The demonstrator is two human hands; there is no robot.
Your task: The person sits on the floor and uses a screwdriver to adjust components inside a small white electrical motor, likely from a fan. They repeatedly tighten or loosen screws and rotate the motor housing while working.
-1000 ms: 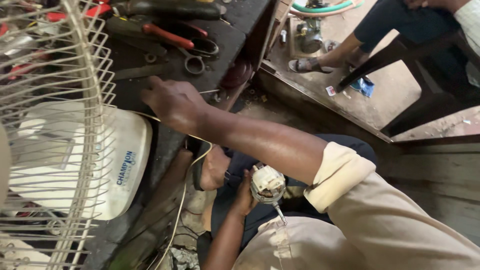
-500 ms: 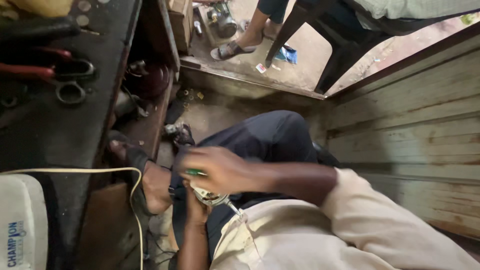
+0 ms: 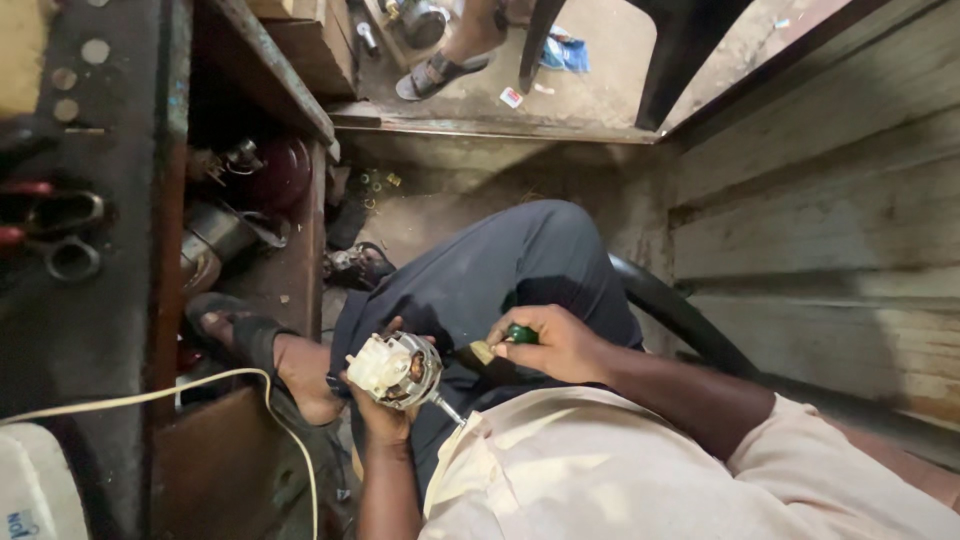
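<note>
My left hand grips a small electric motor with a cream plastic end and a metal shaft pointing down toward my chest. Over my dark-trousered lap, my right hand is closed on a tool with a green handle; its pale tip points at the motor, a short gap away. Both hands sit close together above my thigh.
A dark workbench stands at the left with red-handled pliers; a white cable hangs off it. My sandalled foot rests below. Plank wall at right. Another person's sandalled foot is beyond the doorsill.
My right hand left the bench, came back to my lap and now holds the green-handled tool beside the motor. My view swung right and down, away from the fan guard.
</note>
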